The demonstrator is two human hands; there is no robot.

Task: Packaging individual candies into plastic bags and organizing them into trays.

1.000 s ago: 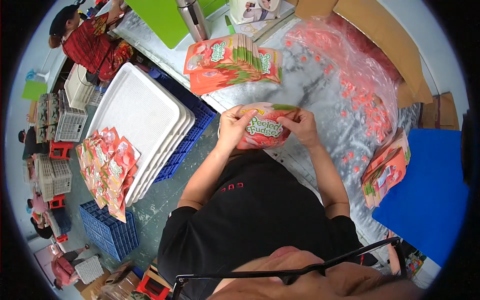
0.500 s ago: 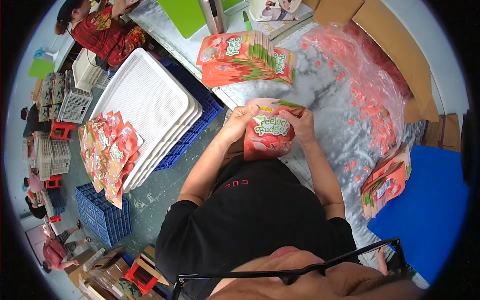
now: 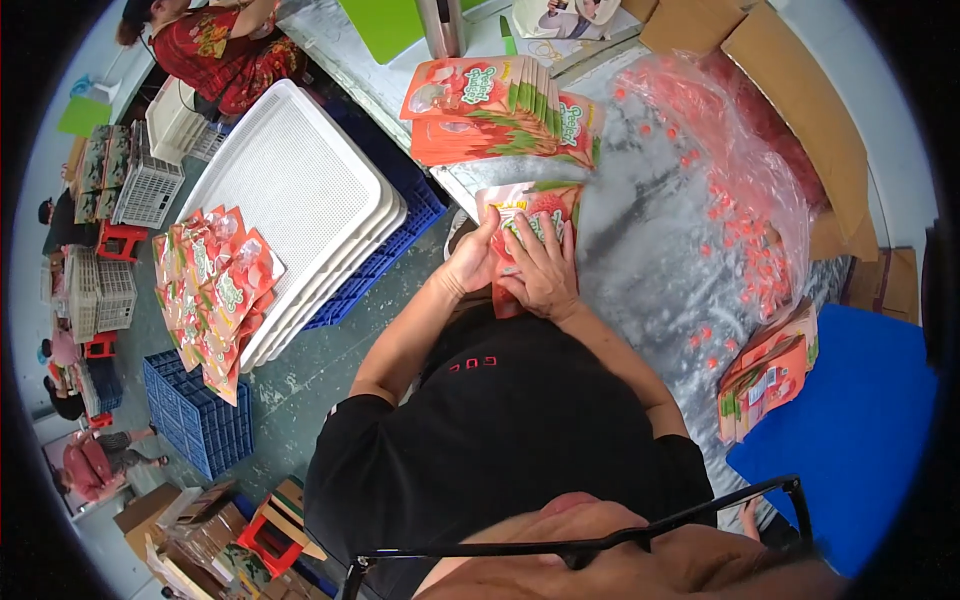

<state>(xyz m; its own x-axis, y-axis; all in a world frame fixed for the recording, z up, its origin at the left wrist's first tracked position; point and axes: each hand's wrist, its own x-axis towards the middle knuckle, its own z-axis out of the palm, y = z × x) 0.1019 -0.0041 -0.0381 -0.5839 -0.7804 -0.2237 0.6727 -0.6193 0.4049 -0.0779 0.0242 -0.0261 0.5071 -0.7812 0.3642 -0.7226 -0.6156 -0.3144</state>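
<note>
In front of my body, over the table's near edge, is a pink-and-red candy pouch (image 3: 520,197) with fruit pictures on it. My left hand (image 3: 470,266) grips its left side, the thumb on the front and the fingers hidden behind. Across the pouch's face lies my right hand (image 3: 545,268), palm down with fingers spread. Just beyond stands a thick stack of like pouches (image 3: 475,95), fanned toward the right. Small red wrapped candies (image 3: 745,240) are scattered to the right, beside a see-through plastic bag (image 3: 690,85).
Stacked white trays (image 3: 300,140) stand at the left on blue crates, with a heap of pouches (image 3: 215,285) on top. More pouches (image 3: 770,370) lie at the right by a blue board (image 3: 840,430). A cardboard box (image 3: 800,110) surrounds the bag. Beyond stands a metal flask (image 3: 440,25). Co-workers are at left.
My right hand has left the pouch's top right corner and now lies flat on its front. My left hand has slid lower along the left edge. The pouch has shifted slightly.
</note>
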